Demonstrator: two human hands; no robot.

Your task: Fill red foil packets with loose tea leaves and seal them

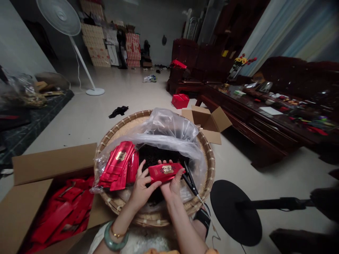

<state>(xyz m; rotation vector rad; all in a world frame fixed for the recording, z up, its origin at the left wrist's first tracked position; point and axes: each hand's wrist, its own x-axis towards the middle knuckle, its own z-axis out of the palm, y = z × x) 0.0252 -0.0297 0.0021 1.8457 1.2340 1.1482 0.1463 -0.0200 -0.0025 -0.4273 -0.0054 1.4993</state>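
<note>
A red foil packet (166,171) with a pale label and dark lettering lies across both my hands. My left hand (141,188) has its thumb and fingers at the packet's left end. Behind and under the right end is my right hand (172,185), its thumb pressed on the front. Below them, dark loose leaf-like material (150,154) fills a clear plastic bag (169,141) set in a round woven bamboo basket (209,151). Several flat red packets (119,165) are piled left of my left hand. Beside my right hand rests a black tong-shaped corded tool (190,180).
An open cardboard box (31,208) full of red packets stands at the lower left. Another open carton (209,121) and a red box (180,101) are beyond the basket. A round black stand base (235,211), wooden table (238,116) and white fan (84,63) stand around.
</note>
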